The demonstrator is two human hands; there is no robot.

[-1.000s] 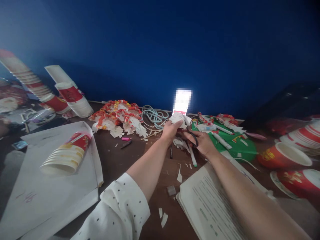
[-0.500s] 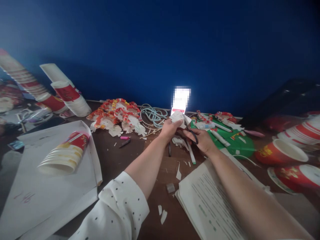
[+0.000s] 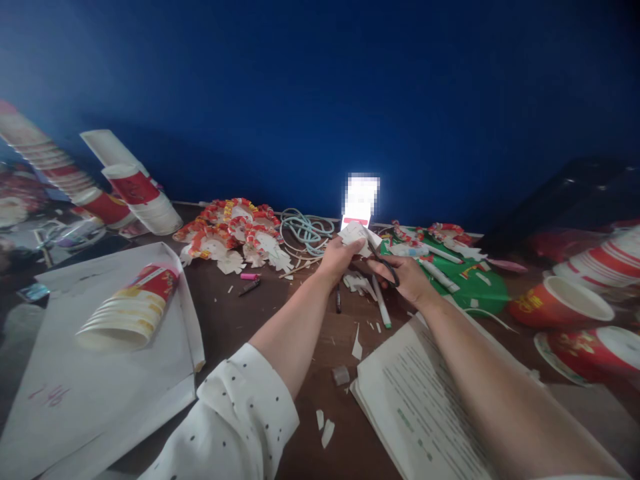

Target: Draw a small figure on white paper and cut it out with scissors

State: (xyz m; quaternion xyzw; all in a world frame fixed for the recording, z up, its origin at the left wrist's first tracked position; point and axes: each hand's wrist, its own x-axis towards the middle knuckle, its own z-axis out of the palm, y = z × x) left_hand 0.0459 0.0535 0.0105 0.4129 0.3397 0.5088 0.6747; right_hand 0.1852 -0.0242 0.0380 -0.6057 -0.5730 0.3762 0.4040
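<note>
My left hand [image 3: 341, 257] pinches a piece of white paper [image 3: 353, 233] between thumb and fingers. A pair of scissors with dark handles [image 3: 391, 273] is in my right hand [image 3: 407, 279], fingers wrapped through the loops. The blades point at the paper and are partly hidden by it, so I cannot tell how far they are spread. Just behind the paper a phone with a bright screen [image 3: 357, 217] leans near the blue wall. Below my hands lie white paper scraps [image 3: 357, 347], a green-tipped marker [image 3: 382, 305] and a dark pen [image 3: 339, 299].
Left of my hands are a heap of red-and-white paper cutouts [image 3: 235, 230] and a coiled light-blue cord [image 3: 305, 227]. A stack of paper cups [image 3: 125, 313] rests on a large white envelope [image 3: 45, 347]. Printed sheets [image 3: 400, 393], a green mat [image 3: 480, 290] and red cups [image 3: 555, 300] lie right.
My right hand with the scissors has shifted slightly to the right. My left hand keeps the paper in nearly the same spot.
</note>
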